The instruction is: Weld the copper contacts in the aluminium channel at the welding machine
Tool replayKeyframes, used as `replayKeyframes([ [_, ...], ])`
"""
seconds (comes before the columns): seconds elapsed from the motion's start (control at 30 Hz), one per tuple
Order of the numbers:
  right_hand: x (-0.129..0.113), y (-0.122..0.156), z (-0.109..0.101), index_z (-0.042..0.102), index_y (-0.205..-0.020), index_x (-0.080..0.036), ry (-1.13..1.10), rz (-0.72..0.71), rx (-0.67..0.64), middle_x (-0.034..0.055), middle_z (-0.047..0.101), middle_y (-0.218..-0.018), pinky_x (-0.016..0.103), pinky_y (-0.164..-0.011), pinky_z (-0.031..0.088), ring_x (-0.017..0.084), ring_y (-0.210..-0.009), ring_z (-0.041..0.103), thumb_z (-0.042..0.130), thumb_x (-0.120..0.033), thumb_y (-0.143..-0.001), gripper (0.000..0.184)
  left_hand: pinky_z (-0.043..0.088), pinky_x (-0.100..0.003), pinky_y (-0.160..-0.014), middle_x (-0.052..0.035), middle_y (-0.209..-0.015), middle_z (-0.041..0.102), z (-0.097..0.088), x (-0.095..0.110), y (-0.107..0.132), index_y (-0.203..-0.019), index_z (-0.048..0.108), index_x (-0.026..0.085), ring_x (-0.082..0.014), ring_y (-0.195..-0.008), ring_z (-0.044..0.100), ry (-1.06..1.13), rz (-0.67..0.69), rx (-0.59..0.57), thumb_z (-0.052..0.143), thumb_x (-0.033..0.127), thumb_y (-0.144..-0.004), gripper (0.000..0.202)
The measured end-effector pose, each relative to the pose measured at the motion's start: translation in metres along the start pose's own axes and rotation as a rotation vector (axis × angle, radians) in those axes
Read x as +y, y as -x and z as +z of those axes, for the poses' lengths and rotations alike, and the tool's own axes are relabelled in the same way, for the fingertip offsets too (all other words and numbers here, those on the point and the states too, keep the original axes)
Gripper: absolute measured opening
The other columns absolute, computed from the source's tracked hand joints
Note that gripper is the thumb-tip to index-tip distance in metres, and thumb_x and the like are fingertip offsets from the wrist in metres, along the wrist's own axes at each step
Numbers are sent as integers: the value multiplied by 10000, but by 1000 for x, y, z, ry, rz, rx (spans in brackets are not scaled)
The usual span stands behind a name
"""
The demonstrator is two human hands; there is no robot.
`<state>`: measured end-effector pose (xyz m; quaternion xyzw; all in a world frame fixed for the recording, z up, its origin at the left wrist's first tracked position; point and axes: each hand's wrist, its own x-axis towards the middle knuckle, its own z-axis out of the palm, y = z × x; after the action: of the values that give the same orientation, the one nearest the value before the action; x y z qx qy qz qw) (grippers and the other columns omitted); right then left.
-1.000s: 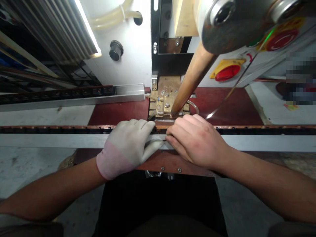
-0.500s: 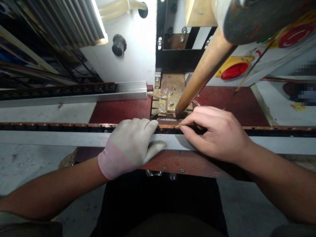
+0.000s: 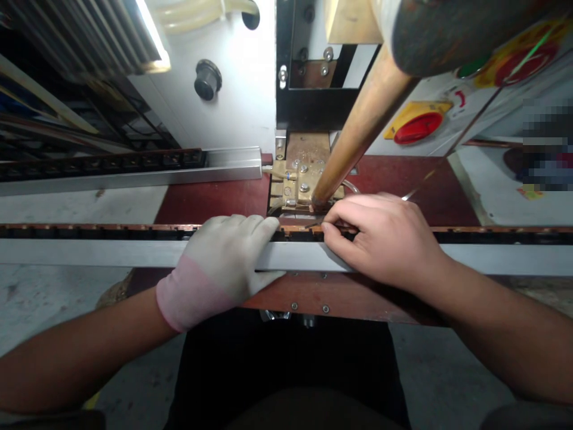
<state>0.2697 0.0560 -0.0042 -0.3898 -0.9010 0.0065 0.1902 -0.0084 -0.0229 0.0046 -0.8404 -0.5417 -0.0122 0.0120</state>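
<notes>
My gloved left hand (image 3: 221, 260) grips a long aluminium rail (image 3: 89, 251) that runs across the view, fingers over its top, thumb on its front face. The rail carries a row of dark parts with a copper strip (image 3: 492, 230) along the back. My bare right hand (image 3: 385, 239) rests on the rail just right of the left, pinching a thin wire (image 3: 313, 226) between thumb and forefinger. The wire tip lies at the rail's top, below the brass fixture (image 3: 298, 179). A copper electrode rod (image 3: 353, 137) slants down onto that fixture.
A second rail with dark parts (image 3: 134, 167) lies behind on the left. Dark red plate (image 3: 210, 200) surrounds the fixture. Red mushroom buttons (image 3: 414, 126) sit on the white machine front at right, a black knob (image 3: 206, 79) at upper left. A thin metal wire (image 3: 430, 176) slants over the plate.
My right hand shifted from the rail's front face up to its top and now pinches the wire there. My left hand slid slightly left along the rail.
</notes>
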Motion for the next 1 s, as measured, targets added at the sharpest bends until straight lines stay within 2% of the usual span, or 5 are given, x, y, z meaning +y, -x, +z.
replayKeyframes([
  [0.1,8,-7,-2,828,-901,-276,4,72,-63,50,817,-808,398,-706,383,255,-736,699,623,-348,-1065,272,594,-483,-803,-131,-1080,879,-5,-7,-5,-1189,779,235,-382,-940,848,-47,-145,-92,874,747,-980,561],
  [0.2,14,-13,-3,822,-849,-292,-34,137,-151,32,782,-743,391,-654,351,246,-685,665,630,-354,-1068,299,562,-483,-754,-123,-1034,865,-9,-11,-12,-1101,751,245,-393,-907,841,-56,-172,-156,900,752,-957,547],
  [0.6,13,-19,-2,642,-729,-288,-12,202,-180,46,691,-680,388,-642,306,234,-638,573,606,-423,-1098,394,579,-508,-844,-132,-1145,887,-8,-19,-11,-1257,789,218,-412,-1026,857,-39,-84,-137,909,678,-992,544],
  [0.87,5,-11,-3,904,-1051,-259,-47,90,-114,78,851,-878,404,-766,452,280,-808,757,576,-348,-1100,343,572,-514,-819,-164,-1128,877,5,-7,-2,-1217,781,188,-403,-990,843,-92,-21,-18,836,689,-1049,531],
  [1.0,3,-10,-4,897,-1016,-269,-21,128,-126,76,834,-842,418,-767,458,290,-783,751,575,-356,-1071,339,580,-528,-837,-184,-1163,872,7,-3,-2,-1253,779,175,-418,-1007,840,-93,-13,-5,789,702,-1080,554],
])
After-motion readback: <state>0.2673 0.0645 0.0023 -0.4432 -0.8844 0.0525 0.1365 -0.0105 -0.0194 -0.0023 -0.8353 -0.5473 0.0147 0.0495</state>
